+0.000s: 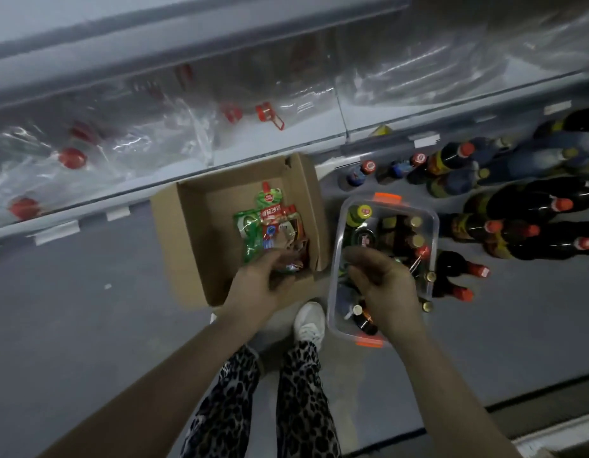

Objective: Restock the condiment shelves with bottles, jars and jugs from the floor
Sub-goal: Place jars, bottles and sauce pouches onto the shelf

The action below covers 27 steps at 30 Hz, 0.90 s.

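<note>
Two hands down | left hand (260, 285) grips green pouches (253, 233) in cardboard box (194, 233) | label: 番茄沙司 | right hand (382, 285) above clear bin (433, 223) of bottles (360, 214), grasp impossible to tell

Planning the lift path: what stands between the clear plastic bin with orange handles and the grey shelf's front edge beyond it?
Head view: two small dark bottles with red caps and blue labels stand on the floor between clear bin and shelf edge.
</note>
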{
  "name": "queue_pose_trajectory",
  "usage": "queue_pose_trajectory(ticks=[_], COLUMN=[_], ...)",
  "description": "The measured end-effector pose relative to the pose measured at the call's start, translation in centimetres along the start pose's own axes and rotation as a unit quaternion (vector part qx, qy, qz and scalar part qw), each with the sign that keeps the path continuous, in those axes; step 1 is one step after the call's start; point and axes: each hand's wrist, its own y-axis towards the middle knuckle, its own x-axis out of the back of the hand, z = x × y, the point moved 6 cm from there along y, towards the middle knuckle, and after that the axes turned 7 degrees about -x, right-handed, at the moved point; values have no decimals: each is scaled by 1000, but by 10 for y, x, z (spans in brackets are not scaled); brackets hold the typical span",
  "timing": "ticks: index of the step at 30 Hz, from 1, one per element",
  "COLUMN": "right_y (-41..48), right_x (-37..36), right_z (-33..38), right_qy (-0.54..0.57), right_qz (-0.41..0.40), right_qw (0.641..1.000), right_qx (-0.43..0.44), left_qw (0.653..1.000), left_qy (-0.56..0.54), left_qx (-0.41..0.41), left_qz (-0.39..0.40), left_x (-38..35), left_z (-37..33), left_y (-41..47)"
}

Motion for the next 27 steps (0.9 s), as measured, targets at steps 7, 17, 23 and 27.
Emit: queue_pose_trajectory(ticks=[7,17,23,27], right_y=[84,220,282,303], right_x=[-97,-220,-263,-288], right_z=[-62,-125,-133,-151], right_qy=[-45,-192,-316,-458], right_qz=[52,103,94,102], right_qw=[998,976,944,883], right_qx=[10,-17,-2,-27], left_qw=[996,957,947,952], left_qy=[32,-40,-57,-71], left_qx=[78,284,311,295], left_qz=[12,-53,-50,-34], left_x=[-47,-69,-84,-95], left_z=[141,320,372,379], left_y=[40,117,140,151])
